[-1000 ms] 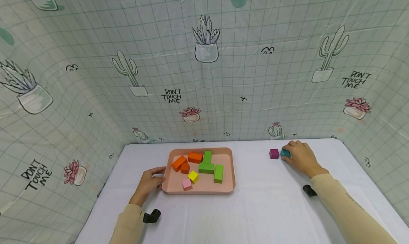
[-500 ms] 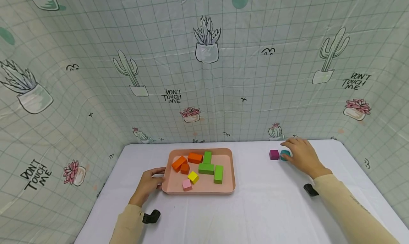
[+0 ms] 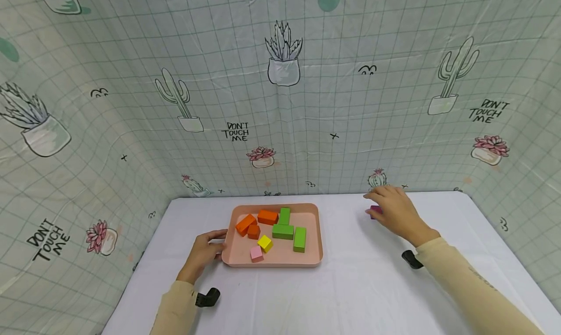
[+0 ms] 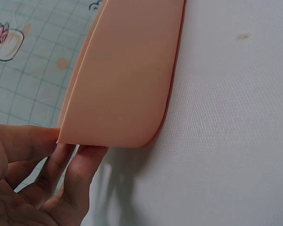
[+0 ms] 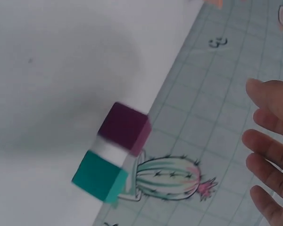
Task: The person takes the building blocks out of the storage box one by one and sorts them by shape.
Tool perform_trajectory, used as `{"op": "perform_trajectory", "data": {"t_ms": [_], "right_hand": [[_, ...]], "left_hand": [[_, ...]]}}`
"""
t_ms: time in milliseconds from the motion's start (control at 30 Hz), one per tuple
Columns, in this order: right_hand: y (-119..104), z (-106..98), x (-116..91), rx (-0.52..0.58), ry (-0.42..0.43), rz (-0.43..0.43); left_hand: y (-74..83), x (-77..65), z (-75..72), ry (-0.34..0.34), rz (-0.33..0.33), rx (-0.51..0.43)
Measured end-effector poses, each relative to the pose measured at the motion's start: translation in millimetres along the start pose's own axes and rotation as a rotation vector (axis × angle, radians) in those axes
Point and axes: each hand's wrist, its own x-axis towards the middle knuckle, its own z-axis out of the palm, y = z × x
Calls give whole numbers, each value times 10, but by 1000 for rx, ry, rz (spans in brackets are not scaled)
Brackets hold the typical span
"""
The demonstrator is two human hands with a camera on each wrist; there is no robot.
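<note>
At the left, my left hand (image 3: 204,251) rests its fingertips against the short end of a peach tray (image 3: 313,257). In the left wrist view its relaxed fingers (image 4: 80,172) touch the tray's outer wall and rim. My right hand (image 3: 396,213) hovers over the table's far right, fingers spread and holding nothing. Beneath it, a purple cube (image 3: 375,211) shows partly between thumb and fingers. A teal cube (image 5: 98,176) stands close beside the purple one on the table in the right wrist view; the hand hides it in the head view.
Inside the tray lie several orange blocks (image 3: 268,216), several green blocks (image 3: 283,232), a yellow cube (image 3: 265,243) and a pink cube (image 3: 256,253). White cloth covers the table (image 3: 342,286). A patterned curtain (image 3: 315,106) rises along the back edge.
My right hand has let go of the teal cube, lifted, and moved left over the purple cube. Both cubes appear to stay in place. The left hand and tray have not moved.
</note>
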Motion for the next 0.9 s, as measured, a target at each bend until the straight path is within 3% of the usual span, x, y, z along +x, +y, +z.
{"op": "perform_trajectory", "data": {"t_ms": [300,900], "right_hand": [[-255,65,111,8,11,-98],[-731,217,229,22,-142,-172]], "left_hand": [[-16,11,-1,2,-7,1],[9,5,0,0,-20,10]]}}
